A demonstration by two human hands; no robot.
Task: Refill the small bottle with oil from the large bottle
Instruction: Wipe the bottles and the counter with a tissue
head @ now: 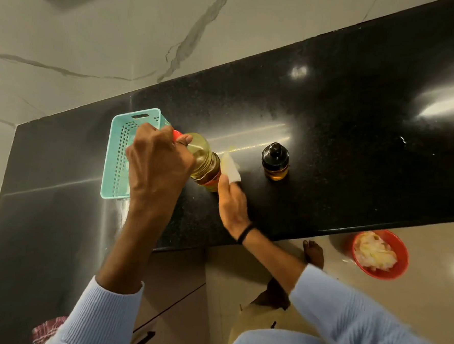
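The large bottle [204, 161] of yellow oil stands on the black counter [329, 125], seen from above. My left hand [159, 159] grips its neck and red cap [176, 134] from the top. My right hand [231, 198] pinches a white tissue [231, 168] against the bottle's lower right side. The small bottle [275, 161], with a black cap on and amber oil inside, stands upright to the right, apart from both hands.
A teal perforated basket [115, 154] sits on the counter just left of the large bottle. A red bowl [380, 254] holding crumpled tissues lies on the floor below the counter's front edge. A marble wall runs behind.
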